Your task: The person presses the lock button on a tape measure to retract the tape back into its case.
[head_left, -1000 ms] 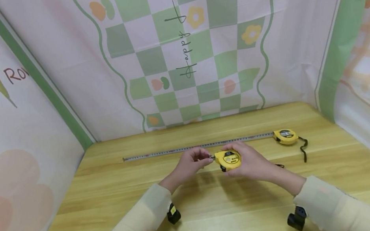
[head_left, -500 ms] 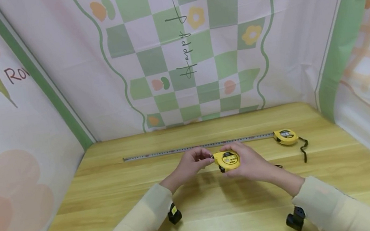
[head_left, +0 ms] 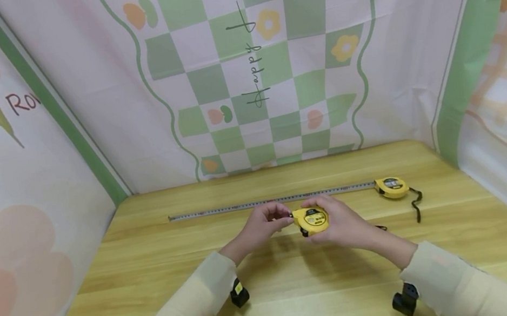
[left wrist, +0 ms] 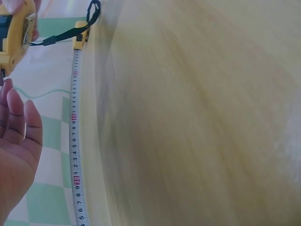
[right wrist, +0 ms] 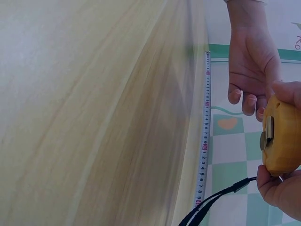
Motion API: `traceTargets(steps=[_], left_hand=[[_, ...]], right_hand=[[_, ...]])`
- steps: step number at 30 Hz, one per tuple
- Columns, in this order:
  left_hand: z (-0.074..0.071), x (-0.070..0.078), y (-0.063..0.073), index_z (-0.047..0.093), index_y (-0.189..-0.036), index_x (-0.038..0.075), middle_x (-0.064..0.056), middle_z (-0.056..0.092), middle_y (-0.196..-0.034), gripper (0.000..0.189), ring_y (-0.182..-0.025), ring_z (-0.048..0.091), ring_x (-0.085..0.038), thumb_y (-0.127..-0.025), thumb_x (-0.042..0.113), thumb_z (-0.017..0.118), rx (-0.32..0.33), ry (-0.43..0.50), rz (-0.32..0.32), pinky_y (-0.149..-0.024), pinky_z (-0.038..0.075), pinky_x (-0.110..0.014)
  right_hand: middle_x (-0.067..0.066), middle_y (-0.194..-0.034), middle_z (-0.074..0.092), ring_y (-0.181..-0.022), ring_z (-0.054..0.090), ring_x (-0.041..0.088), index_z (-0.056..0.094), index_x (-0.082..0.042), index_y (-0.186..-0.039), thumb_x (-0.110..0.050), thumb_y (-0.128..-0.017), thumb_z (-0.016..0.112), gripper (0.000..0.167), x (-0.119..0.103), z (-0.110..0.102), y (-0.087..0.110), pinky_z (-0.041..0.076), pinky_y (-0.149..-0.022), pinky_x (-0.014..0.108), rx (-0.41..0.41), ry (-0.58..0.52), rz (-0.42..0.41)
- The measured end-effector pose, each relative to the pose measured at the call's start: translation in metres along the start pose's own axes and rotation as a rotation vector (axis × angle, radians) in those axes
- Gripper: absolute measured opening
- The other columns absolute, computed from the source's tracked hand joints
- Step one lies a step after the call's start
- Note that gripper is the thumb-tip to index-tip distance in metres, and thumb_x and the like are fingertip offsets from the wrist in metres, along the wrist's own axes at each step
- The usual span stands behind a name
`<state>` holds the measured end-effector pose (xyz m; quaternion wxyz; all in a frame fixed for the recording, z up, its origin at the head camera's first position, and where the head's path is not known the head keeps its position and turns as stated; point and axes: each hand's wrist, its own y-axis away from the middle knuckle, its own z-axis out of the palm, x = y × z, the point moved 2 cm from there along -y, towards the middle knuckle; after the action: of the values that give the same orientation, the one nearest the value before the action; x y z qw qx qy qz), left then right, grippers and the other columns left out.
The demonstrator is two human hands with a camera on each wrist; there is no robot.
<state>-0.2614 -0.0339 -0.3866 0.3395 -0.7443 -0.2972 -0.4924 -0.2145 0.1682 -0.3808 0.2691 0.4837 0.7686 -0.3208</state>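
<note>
In the head view, my right hand point(head_left: 346, 225) grips the case of a yellow and black tape measure point(head_left: 312, 220) above the middle of the table. Thumb and index finger of my left hand point(head_left: 261, 227) pinch the short end of its blade at the case mouth. That pinch is mostly cut off in the left wrist view. A black strap point(right wrist: 240, 186) hangs from the held case in the right wrist view. Behind both hands lies a second yellow tape measure point(head_left: 392, 187). Its blade point(head_left: 226, 209) is drawn out straight to the left, flat on the wood.
The wooden table point(head_left: 123, 303) reaches back to a checked green and white curtain point(head_left: 311, 84). Printed cloth hangs at both sides too. A black strap point(head_left: 416, 203) trails from the second tape measure. Dark cameras point(head_left: 239, 294) are fixed at the wrists.
The held case has shifted slightly left with my right hand, and the gap between it and my left fingertips has narrowed. The tape measure on the table has stayed put.
</note>
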Motion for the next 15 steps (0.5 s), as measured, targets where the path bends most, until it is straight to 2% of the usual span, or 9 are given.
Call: traceTargets(steps=[6,15], left_hand=[[0.0004,0.0001,0.0003,0.064,-0.103,-0.003,-0.001,0.063,-0.093,0.012,-0.082,0.056,-0.015,-0.093,0.003,0.064,-0.018,-0.002,0.003,-0.071,0.05,-0.031],[0.0003,-0.0005,0.0011,0.064,-0.105,-0.003,-0.004,0.063,-0.097,0.013,-0.085,0.056,-0.019,-0.093,0.003,0.063,-0.038,0.001,0.023,-0.07,0.049,-0.025]], right_hand=[[0.011,-0.119,0.052,-0.099,0.055,0.025,0.054,-0.003,-0.127,-0.015,-0.07,0.089,0.068,0.0002,0.0004,0.0004,0.049,-0.082,0.039,-0.002,0.0,0.003],[0.011,-0.119,0.052,-0.099,0.055,0.025,0.054,-0.003,-0.127,-0.015,-0.07,0.088,0.068,-0.0015,0.0006,0.0004,0.049,-0.083,0.04,-0.006,0.004,0.004]])
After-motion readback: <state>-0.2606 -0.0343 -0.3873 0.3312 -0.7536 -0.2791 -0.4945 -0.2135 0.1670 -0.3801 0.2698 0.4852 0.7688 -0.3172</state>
